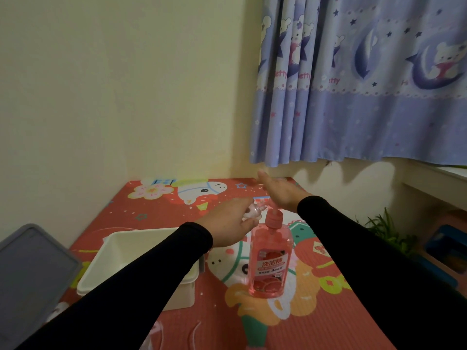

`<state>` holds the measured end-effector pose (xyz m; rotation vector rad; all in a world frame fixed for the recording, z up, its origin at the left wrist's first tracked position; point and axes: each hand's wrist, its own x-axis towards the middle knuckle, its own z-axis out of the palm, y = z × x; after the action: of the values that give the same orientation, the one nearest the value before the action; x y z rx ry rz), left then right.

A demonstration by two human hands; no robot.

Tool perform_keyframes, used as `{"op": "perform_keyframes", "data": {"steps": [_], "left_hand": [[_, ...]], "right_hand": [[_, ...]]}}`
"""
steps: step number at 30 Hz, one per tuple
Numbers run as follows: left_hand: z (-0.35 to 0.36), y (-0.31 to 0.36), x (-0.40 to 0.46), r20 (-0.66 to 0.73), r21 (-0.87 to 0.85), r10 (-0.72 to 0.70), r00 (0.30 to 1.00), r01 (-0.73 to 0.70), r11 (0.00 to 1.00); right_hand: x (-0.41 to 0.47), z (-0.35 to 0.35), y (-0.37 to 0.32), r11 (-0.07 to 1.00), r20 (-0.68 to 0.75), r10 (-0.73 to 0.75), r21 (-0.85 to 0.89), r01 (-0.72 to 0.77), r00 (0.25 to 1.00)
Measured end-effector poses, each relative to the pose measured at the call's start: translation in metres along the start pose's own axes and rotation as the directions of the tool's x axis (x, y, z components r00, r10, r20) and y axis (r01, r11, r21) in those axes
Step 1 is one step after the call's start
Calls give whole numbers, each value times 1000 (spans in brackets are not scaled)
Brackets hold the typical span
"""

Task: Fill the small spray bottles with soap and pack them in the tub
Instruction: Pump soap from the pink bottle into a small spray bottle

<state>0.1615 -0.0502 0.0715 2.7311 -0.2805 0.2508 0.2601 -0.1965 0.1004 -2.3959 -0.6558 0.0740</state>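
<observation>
A pink soap pump bottle (pixel 269 258) stands upright on the red cartoon mat (pixel 316 311). My left hand (pixel 227 223) grips a small clear spray bottle (pixel 254 210) and holds it just left of the pump head (pixel 274 217). My right hand (pixel 280 189) hovers above and behind the pump with straight fingers and holds nothing. The white tub (pixel 113 261) sits at the left, partly hidden by my left forearm.
A grey lid (pixel 30 269) lies at the far left edge. The wall and a blue cartoon curtain (pixel 366 84) close off the back. A green plant (pixel 386 228) and coloured boxes (pixel 444 251) sit to the right of the mat.
</observation>
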Motion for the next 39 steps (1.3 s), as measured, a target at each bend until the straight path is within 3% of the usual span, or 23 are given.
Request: {"op": "perform_keyframes", "data": {"steps": [7,11,15,25,30,39], "left_hand": [[15,-4,-2,7,-13,-13,1000,13,1000],[8,-3,-1,10,-24,-15,1000,15,1000],[3,-1,0,-18,-44,2,1000,-3,999],[9,-1,-4,36,1,-18,999,18,1000],[0,2,-2,-2,-35,-2,1000,2,999],[7,0,-2,32,3,-13,999,13,1000]], "right_hand": [[5,18,10,999,63,53,2,-53,997],[2,11,3,998,55,42,-45,-40,998],[0,1,0,1000,-12,19,14,-19,1000],[5,16,10,998,67,56,-31,-54,996],[3,1,2,1000,11,8,-8,-7,1000],[7,16,9,993,65,41,-112,-34,997]]}}
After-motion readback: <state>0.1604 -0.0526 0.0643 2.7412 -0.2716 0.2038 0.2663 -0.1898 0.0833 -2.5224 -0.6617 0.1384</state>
